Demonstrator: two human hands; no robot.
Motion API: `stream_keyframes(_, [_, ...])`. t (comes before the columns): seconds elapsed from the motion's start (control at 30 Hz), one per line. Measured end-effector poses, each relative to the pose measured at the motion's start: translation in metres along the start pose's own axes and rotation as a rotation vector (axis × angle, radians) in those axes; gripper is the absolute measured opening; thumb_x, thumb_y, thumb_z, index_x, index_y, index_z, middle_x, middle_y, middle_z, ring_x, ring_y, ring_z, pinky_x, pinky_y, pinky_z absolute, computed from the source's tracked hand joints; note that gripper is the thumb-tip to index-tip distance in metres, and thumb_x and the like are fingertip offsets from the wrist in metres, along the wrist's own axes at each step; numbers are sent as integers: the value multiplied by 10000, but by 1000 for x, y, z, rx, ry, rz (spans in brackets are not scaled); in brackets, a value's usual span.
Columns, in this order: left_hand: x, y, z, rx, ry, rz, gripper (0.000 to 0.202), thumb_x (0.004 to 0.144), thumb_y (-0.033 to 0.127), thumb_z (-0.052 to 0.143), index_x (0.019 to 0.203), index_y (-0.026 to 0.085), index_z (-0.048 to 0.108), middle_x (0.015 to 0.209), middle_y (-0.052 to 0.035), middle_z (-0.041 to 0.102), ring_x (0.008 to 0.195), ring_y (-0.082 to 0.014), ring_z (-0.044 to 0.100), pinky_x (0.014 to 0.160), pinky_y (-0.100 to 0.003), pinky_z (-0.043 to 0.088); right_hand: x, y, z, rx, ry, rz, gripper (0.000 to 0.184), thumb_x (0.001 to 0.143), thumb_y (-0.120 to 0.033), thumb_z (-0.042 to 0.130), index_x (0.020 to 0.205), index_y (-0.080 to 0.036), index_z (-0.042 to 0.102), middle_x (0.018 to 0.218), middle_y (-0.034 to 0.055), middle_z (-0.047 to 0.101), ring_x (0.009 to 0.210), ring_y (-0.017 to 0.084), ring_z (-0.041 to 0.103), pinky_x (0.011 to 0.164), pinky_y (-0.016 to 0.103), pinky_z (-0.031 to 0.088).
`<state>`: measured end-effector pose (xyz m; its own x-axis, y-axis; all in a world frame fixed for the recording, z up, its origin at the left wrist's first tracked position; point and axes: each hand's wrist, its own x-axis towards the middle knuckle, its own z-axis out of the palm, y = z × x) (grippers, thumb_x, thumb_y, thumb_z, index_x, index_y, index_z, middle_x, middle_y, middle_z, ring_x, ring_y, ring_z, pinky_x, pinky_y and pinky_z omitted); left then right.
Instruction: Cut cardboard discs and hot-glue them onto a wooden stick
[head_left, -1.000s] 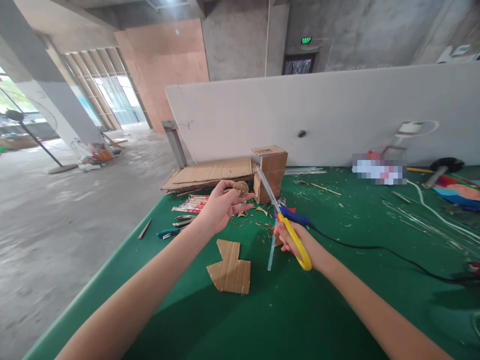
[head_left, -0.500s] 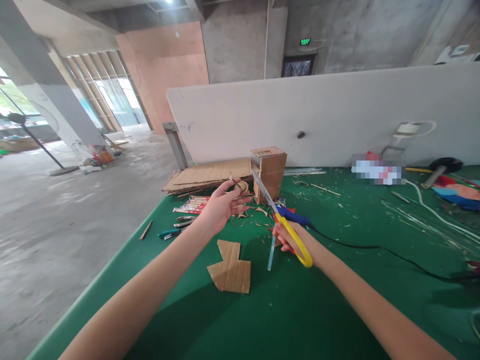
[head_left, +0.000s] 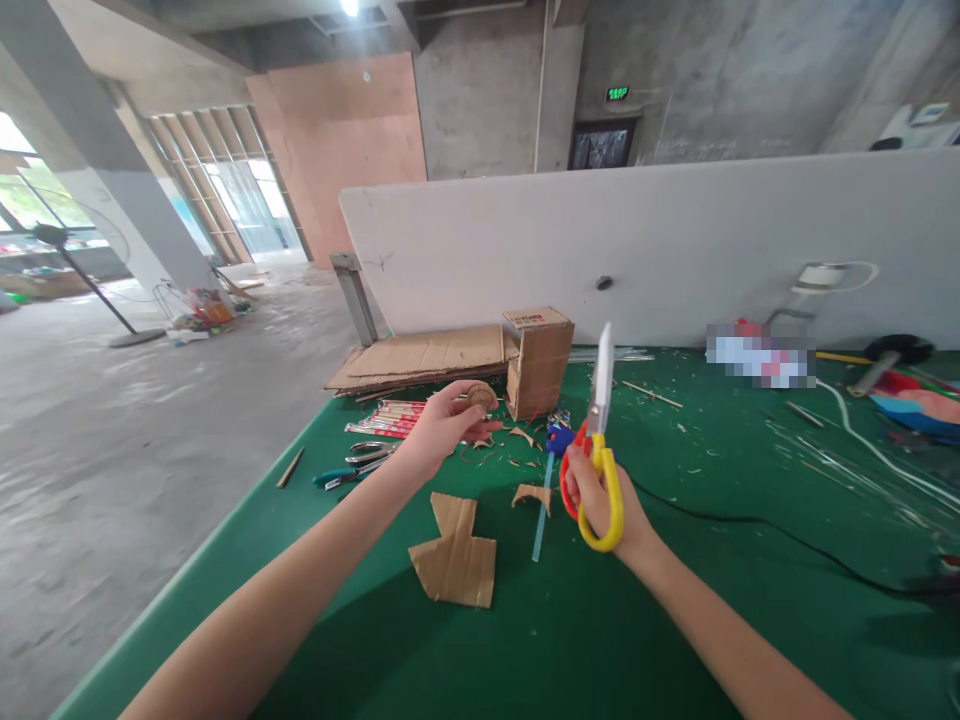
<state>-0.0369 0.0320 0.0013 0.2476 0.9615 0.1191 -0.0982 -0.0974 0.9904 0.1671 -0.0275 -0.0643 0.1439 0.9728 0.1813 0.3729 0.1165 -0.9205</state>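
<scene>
My left hand (head_left: 442,428) pinches a small round cardboard disc (head_left: 481,396) above the green table (head_left: 675,620), in front of a small upright cardboard box (head_left: 541,362). My right hand (head_left: 604,500) grips scissors (head_left: 600,440) with a yellow and a red handle. Their blades are closed and point straight up, to the right of the disc and apart from it. A cut cardboard piece (head_left: 456,553) lies flat on the table between my forearms. A small cardboard scrap (head_left: 532,494) and a pale blue stick (head_left: 541,505) lie just left of my right hand.
Flat cardboard sheets (head_left: 424,357) lie behind the box against a white partition (head_left: 675,240). Pliers (head_left: 352,470) and a bundle of red sticks (head_left: 386,415) sit at the left table edge. A blue glue gun (head_left: 559,438) with a black cord (head_left: 750,520) runs right. Cardboard crumbs litter the middle.
My right hand swung the scissors from leaning left toward the disc to pointing straight up, farther right. A cardboard scrap now lies by the blue stick. The left hand barely moved.
</scene>
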Motion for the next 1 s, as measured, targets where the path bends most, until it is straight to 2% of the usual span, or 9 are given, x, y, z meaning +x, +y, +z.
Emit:
stream_keyframes(0.13, [-3,4,4,41,-29,77,264,737,185,623,994,141,580,881,-53,669,685,-139,679,645,-262,554,10,-2,-18,-32,157,-58,456,848,-600,384,573,-236,391,484,-12,466,462,150,480,492,279,407])
stream_keyframes(0.23, [-5,6,8,91,-46,125,256,732,168,609,983,128,585,860,-45,659,647,-117,658,658,-271,555,20,-5,-36,-247,298,-122,423,843,-578,372,591,-240,402,512,16,511,519,183,520,552,301,413])
stream_keyframes(0.33, [-3,5,6,68,6,143,266,708,152,619,971,140,587,869,-38,659,593,-95,631,621,-261,550,32,-9,-64,-505,413,-59,338,789,-543,449,670,-227,463,586,45,567,565,208,547,567,314,402])
stream_keyframes(0.43, [3,1,-2,-148,139,77,227,695,158,634,914,151,572,900,-46,661,670,-116,658,617,-246,538,41,-7,-98,-692,290,46,341,750,-561,495,737,-220,522,623,60,594,557,218,552,519,310,381])
stream_keyframes(0.53, [11,-2,-10,-360,260,-22,181,687,115,621,848,144,545,873,-61,662,776,-144,677,665,-250,526,46,4,-128,-928,319,202,352,748,-556,485,811,-218,561,684,107,614,557,247,562,489,332,349])
stream_keyframes(0.7, [15,-13,-11,-448,338,-58,164,693,83,607,817,142,517,831,-65,665,808,-161,686,739,-286,522,49,36,-146,-1174,276,12,276,712,-448,556,784,-183,586,817,194,643,716,324,600,550,387,357])
stream_keyframes(0.87, [7,-13,-2,-268,158,-78,195,727,174,615,886,151,506,867,-74,675,690,-153,687,607,-251,520,55,54,-146,-1124,176,37,288,696,-382,588,836,-136,638,867,208,633,783,333,602,597,387,400])
stream_keyframes(0.93, [0,-8,2,-77,-6,-99,197,735,195,609,901,156,510,826,-61,683,548,-124,655,523,-228,499,54,49,-150,-1081,181,24,329,744,-392,548,915,-128,644,898,193,627,796,300,603,625,366,421])
stream_keyframes(1.0, [-8,-4,7,130,-275,-124,167,729,181,602,871,163,518,785,-51,684,481,-117,626,447,-206,464,49,37,-155,-1051,264,-8,357,807,-391,475,994,-125,622,967,185,612,839,280,593,663,355,428])
